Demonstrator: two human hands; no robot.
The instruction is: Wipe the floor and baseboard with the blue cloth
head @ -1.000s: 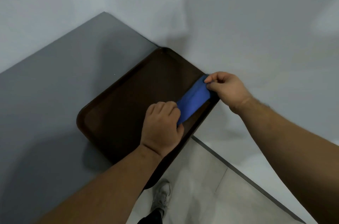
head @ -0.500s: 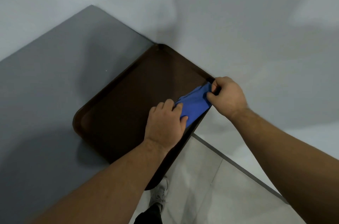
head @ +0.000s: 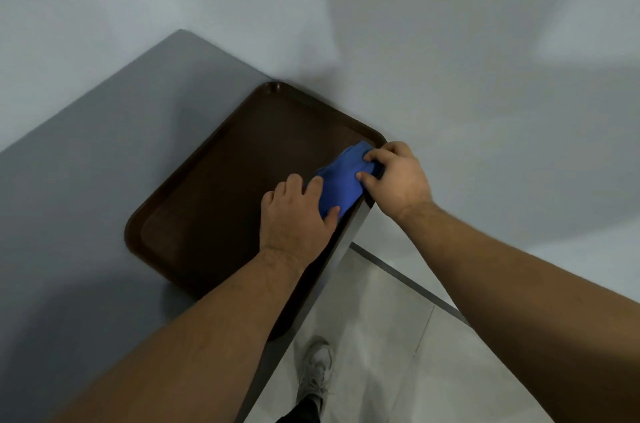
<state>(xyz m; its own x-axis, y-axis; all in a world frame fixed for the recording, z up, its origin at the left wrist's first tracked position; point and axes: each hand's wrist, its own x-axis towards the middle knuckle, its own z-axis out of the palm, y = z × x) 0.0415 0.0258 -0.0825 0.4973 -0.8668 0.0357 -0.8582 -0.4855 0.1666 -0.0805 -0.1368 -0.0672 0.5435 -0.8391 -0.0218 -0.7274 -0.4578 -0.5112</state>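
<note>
Task barely begun: blue cloth (head: 341, 182) lies bunched at the right edge of the brown tray (head: 221, 201) on the counter (head: 86, 180), left hand (head: 294, 214) and right hand (head: 398, 176) each pinching an end. Floor (head: 381, 336) and baseboard (head: 408, 284) appear unwiped; the cloth must first be lifted down.

- I stand in a corner where two plain pale grey-white walls (head: 450, 24) meet; soft shadows and a brighter patch of light fall across them at the upper right.
- A grey table (head: 86, 180) with a matte top fills the left side, pushed into the corner against the walls.
- A dark brown tray (head: 214, 201) lies on the table by its right edge, one corner nearly touching the wall.
- Below the table edge I see a glossy floor (head: 381, 336) of large pale tiles with thin joints.
- A dark grey baseboard (head: 408, 282) runs along the foot of the right wall.
</note>
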